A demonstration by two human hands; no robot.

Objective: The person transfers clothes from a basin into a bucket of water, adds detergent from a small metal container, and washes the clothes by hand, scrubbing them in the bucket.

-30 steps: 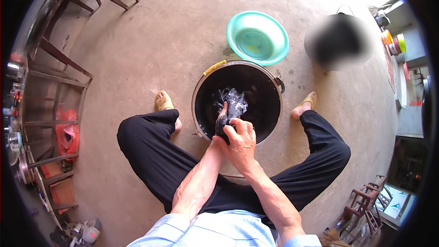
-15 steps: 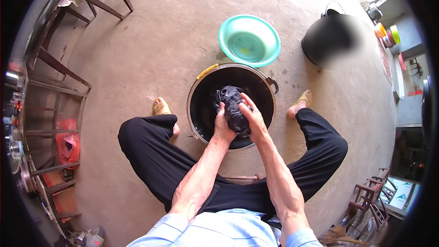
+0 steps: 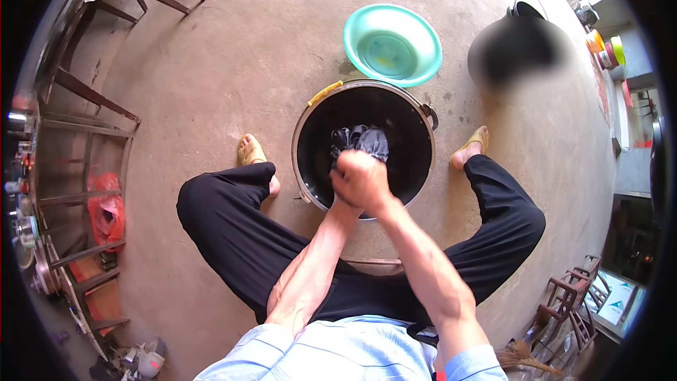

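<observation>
A bunched, wet-looking black cloth point(image 3: 363, 140) is gripped above the opening of a black bucket point(image 3: 416, 187) between my feet. My right hand point(image 3: 368, 171) is closed in a fist around the near end of the cloth, its back turned up. Tucked beneath and just left of it, my left hand point(image 3: 342, 194) is closed on the same cloth, with most of its fingers hidden. The far folds of the cloth stick out beyond my knuckles over the dark inside of the bucket. A yellow grip point(image 3: 324, 92) lies on the bucket's far-left rim.
A turquoise basin point(image 3: 430, 56) stands just beyond the bucket. Farther right is a second dark bucket point(image 3: 486, 77), partly blurred. A wooden rack point(image 3: 84, 204) with a red plastic bag point(image 3: 106, 212) lines the left, and small wooden chairs point(image 3: 568, 296) stand at lower right.
My hands have gone from cupping the cloth on both sides to a stacked grip, the right over the left. The cloth is more tightly bunched, and the view has shifted slightly.
</observation>
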